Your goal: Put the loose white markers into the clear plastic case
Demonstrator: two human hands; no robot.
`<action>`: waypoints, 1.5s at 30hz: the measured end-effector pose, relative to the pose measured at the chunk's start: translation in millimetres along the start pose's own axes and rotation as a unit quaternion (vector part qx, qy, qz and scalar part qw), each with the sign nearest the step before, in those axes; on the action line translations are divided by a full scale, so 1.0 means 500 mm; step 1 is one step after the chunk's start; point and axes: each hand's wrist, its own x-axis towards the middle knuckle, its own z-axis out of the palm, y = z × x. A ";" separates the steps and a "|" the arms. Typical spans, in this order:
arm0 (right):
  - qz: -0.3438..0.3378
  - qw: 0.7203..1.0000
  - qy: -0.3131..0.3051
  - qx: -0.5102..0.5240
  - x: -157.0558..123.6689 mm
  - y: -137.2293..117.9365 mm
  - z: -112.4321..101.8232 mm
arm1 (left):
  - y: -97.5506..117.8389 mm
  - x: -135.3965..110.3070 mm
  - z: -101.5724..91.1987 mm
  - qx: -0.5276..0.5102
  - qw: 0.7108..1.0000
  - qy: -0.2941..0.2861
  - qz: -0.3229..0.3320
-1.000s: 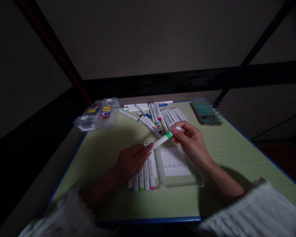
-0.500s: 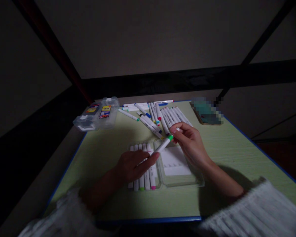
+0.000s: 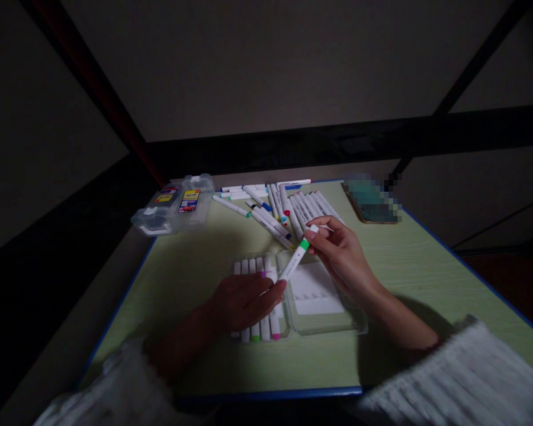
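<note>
A white marker (image 3: 295, 260) with a green band slants up to the right between my hands, above an open clear plastic case (image 3: 359, 324). My right hand (image 3: 344, 254) pinches its upper end, by the white cap and green band. At the lower end, the thumb and fingers of my left hand (image 3: 242, 300) close on the barrel, hiding its tip. Beneath that hand, several white markers (image 3: 265, 328) lie side by side in the case's left half, one green-ended and one pink-ended. The right half holds a white sheet (image 3: 317, 290).
Loose markers (image 3: 270, 225) lie scattered across the far middle of the table (image 3: 408, 290), beside a row of markers (image 3: 313, 204). A closed clear case (image 3: 173, 207) with labels stands at far left. A phone (image 3: 373, 201), partly pixelated, lies at far right.
The marker has tilted a little steeper, and its barrel has turned so that print shows. My left hand has shifted slightly, uncovering a purple band on a marker in the case.
</note>
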 end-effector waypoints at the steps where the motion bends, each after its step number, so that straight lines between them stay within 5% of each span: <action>1: -0.003 1.000 0.000 -0.002 0.000 0.000 -0.001 | 0.000 -0.001 0.000 0.001 1.000 -0.006 0.001; 16: -0.086 0.993 0.030 -0.075 0.015 0.013 -0.014 | 0.002 0.007 -0.003 -0.021 0.999 -0.034 0.013; 30: -0.087 0.969 -0.104 -0.205 -0.004 0.043 -0.001 | 0.011 0.008 -0.001 0.039 0.986 -0.157 0.049; 45: -0.067 0.935 -0.175 -0.302 -0.011 0.046 0.005 | 0.012 0.009 0.006 0.028 0.981 -0.187 0.039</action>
